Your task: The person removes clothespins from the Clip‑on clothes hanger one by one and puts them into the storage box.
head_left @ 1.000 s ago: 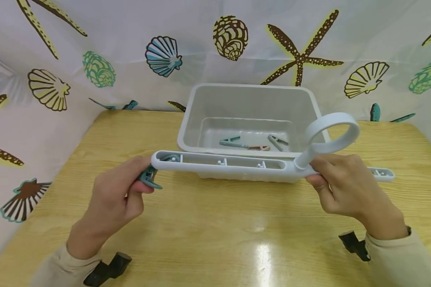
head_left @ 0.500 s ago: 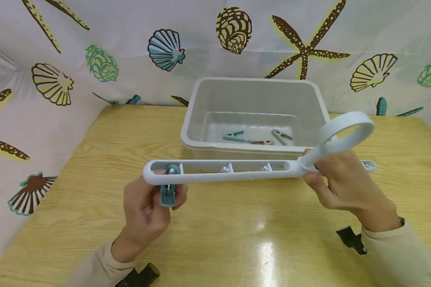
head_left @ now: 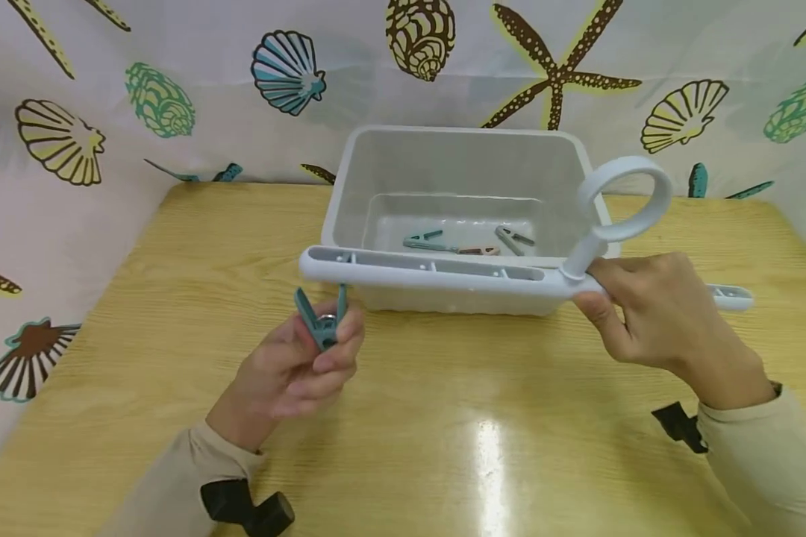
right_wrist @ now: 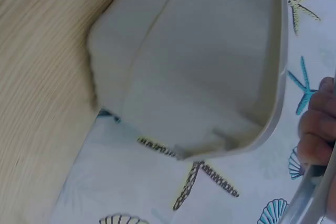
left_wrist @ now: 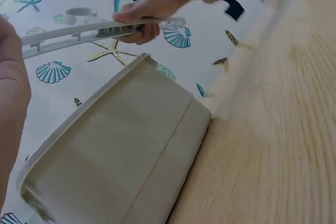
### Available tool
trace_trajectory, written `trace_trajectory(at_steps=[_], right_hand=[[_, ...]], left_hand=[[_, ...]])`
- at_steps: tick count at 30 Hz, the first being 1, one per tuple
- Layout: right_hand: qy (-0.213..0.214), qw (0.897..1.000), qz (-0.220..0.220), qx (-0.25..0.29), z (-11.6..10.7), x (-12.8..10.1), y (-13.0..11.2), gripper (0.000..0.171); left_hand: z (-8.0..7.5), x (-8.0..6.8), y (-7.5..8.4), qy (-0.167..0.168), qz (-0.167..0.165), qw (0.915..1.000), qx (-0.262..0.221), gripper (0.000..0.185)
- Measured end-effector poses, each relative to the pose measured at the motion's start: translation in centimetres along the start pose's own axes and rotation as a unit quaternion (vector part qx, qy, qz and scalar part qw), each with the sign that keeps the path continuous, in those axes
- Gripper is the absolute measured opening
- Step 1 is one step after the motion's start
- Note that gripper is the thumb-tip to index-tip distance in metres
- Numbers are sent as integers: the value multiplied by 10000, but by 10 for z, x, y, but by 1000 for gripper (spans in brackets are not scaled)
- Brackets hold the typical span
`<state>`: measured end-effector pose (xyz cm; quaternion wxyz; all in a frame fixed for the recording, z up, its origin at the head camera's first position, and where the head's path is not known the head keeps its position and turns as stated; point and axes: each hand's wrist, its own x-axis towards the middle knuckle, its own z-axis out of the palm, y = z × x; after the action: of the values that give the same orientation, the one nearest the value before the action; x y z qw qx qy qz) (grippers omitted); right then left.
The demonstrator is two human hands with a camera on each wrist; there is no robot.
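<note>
My left hand [head_left: 294, 371] pinches a teal clothespin [head_left: 325, 328] between thumb and fingers, its two legs pointing up. One leg's tip meets the lower edge of a white plastic hanger bar [head_left: 436, 277] in the head view; whether they touch I cannot tell. My right hand [head_left: 658, 317] grips that hanger beside the base of its ring-shaped hook [head_left: 628, 226], holding it level above the table. Small pegs stand in the bar's slots. In the left wrist view the right hand [left_wrist: 143, 22] is wrapped round the hanger, while the clothespin is out of sight.
Behind the hanger a light grey plastic tub [head_left: 466, 168] stands on the wooden table [head_left: 416, 440]. Inside it lie a teal clothespin [head_left: 422, 242], a pinkish one [head_left: 478, 251] and a grey one [head_left: 513, 240]. A shell-patterned cloth [head_left: 349, 37] hangs behind.
The clothespin, earlier up in the bar's leftmost slot, is now lower and turned, its legs upward below the bar. My right hand has raised and tilted the hanger slightly.
</note>
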<state>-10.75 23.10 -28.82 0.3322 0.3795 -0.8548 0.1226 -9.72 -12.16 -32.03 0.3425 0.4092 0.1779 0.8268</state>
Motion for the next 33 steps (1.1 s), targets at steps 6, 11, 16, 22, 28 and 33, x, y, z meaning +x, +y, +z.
trace_trajectory(at_steps=[6,11,16,22,28,33], right_hand=[[603,9965,-145,-563,-4,-1,-2,68],[669,9965,-158,-473,-2,-1,-7,67],[162,9992,-358,8,3,-3,-12,59],[-277,9974,-622,217,2,-8,-11,56],[-458,9964,-699,-161,4,-10,-11,56],[-195,9949,-980,-123,9,-7,-16,57]], left_hand=[[-5,-9,10,-341,-642,9955,600,32],[2,-10,25,14,-449,9461,3207,38],[9,-8,30,264,29,8808,4727,32],[21,-1,15,248,-223,9983,473,25],[33,3,-4,1307,228,9695,-2059,21],[20,-4,-11,1647,787,8595,4774,20]])
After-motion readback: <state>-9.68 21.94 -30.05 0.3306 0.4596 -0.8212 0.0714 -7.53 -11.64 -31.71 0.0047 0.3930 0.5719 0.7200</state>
